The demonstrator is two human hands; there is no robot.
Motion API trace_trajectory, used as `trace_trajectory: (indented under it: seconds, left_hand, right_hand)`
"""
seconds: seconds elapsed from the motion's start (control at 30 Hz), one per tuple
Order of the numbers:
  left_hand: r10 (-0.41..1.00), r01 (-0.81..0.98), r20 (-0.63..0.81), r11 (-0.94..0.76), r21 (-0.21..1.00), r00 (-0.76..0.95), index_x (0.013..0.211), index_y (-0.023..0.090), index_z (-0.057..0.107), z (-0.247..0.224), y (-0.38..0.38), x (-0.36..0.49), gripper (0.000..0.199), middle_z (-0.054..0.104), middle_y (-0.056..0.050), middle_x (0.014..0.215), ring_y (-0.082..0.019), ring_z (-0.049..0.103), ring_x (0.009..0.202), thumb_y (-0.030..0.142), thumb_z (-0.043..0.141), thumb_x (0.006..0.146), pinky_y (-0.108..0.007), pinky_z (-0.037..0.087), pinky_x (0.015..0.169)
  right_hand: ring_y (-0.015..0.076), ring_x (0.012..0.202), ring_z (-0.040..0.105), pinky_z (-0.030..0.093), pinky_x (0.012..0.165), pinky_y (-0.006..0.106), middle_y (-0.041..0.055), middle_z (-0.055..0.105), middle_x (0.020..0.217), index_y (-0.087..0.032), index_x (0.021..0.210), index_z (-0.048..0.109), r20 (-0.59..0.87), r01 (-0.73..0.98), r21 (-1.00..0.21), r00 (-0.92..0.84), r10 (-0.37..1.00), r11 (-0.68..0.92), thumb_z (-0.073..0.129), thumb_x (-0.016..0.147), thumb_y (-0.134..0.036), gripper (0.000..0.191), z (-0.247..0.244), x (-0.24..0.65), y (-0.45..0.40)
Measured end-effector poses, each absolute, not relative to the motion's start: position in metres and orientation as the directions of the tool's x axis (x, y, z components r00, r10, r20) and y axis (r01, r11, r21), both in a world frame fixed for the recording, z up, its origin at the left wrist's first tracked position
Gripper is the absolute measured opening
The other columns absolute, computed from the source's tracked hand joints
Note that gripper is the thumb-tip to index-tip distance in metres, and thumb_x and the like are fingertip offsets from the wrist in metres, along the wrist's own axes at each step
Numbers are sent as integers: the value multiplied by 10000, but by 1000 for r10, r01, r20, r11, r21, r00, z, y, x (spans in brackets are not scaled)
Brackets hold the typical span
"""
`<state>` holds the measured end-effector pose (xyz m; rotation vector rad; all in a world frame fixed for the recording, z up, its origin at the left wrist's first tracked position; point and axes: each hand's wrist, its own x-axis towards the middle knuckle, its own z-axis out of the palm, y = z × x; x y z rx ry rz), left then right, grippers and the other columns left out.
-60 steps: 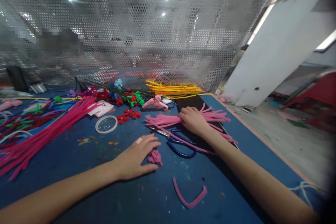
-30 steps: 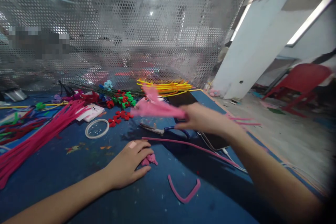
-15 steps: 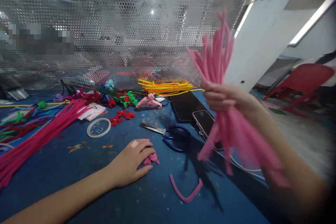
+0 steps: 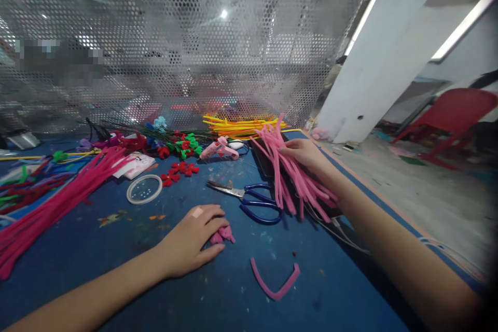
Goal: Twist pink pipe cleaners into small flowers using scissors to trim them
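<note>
The pink bundle (image 4: 299, 176), upright half a second ago, now slants low above the tabletop's (image 4: 194, 295) right side, pinched in the right hand's (image 4: 295, 151) grip. The left hand (image 4: 192, 241) (unmoved), thumb apart, covers one pink piece (image 4: 223, 235). One bent strip (image 4: 275, 295) and one pair of scissors (image 4: 241, 195) lie between, well inside the right edge.

Grey perforated screen (image 4: 175, 52) behind blue tabletop (image 4: 194, 301); white pillar (image 4: 369, 72) at right; grey floor (image 4: 397, 187) beyond, littered; red chair (image 4: 459, 114) there; strip light (image 4: 465, 23) lit, upper right.
</note>
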<state>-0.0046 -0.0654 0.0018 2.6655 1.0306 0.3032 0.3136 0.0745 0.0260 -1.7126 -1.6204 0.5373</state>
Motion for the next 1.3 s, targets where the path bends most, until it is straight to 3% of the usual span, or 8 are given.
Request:
trace_trajectory:
  seconds: [0.2,0.43,0.7,0.87,0.97,1.07,1.17,1.3]
  left_hand:
    - [671,627,68,-720,297,738,1189,218,480,4,-65,-4,366,480,-92,1250,-258,396,1191,310,468,835,-452,337,989]
    - [526,495,23,-813,306,850,1170,296,504,8,-62,-4,312,485,-30,1289,-231,360,1250,245,377,890,-508,233,1046]
    - [563,458,104,-755,469,820,964,219,584,4,-59,-5,179,557,-43,1167,-186,414,1198,273,440,873,-375,300,1033]
    - [580,458,124,-742,490,805,902,215,595,1,-59,-4,168,571,-41,1125,-185,434,1166,263,437,875,-359,330,998]
    - [588,472,116,-738,483,801,908,221,595,2,-59,-3,170,564,-39,1127,-192,433,1159,263,434,874,-361,335,984]
    - [598,478,112,-727,493,794,905,217,595,3,-60,-2,165,557,-46,1124,-188,452,1130,252,438,870,-354,344,970]
    - [612,471,123,-706,529,781,887,209,603,3,-64,-1,142,564,-46,1103,-188,445,1135,244,470,852,-348,345,971]
    - [627,461,104,-666,586,772,870,213,615,3,-77,6,124,580,-35,1076,-191,423,1164,236,499,834,-351,341,978]
  right_hand:
    - [160,558,530,319,497,240,36,601,550,-138,602,640,332,850,-527,187,925,18,551,695,-374,269,31,331,78]
    - [139,492,489,297,495,250,47,590,520,-138,591,646,409,935,-343,63,910,90,478,768,-279,282,51,345,67]
    - [213,773,548,350,682,303,184,641,869,-75,883,654,605,981,-188,69,793,58,467,803,-146,216,85,322,41]
    - [152,843,569,405,725,238,112,640,958,-130,1047,597,797,899,-151,-136,589,412,374,896,-212,281,96,277,11]
    - [160,849,580,410,714,244,74,642,933,-163,1038,599,699,803,-74,-381,605,591,429,880,-229,242,83,240,-7]
    - [173,731,588,386,589,253,55,622,857,-184,983,616,417,771,26,-586,695,636,393,890,-237,248,57,209,-17]
    - [166,710,587,365,558,252,60,600,920,-189,1091,559,247,776,45,-619,746,629,353,897,-202,283,32,194,-19]
    - [160,739,585,378,567,248,60,567,1017,-218,1214,450,208,781,5,-611,763,624,332,882,-142,360,14,192,-16]
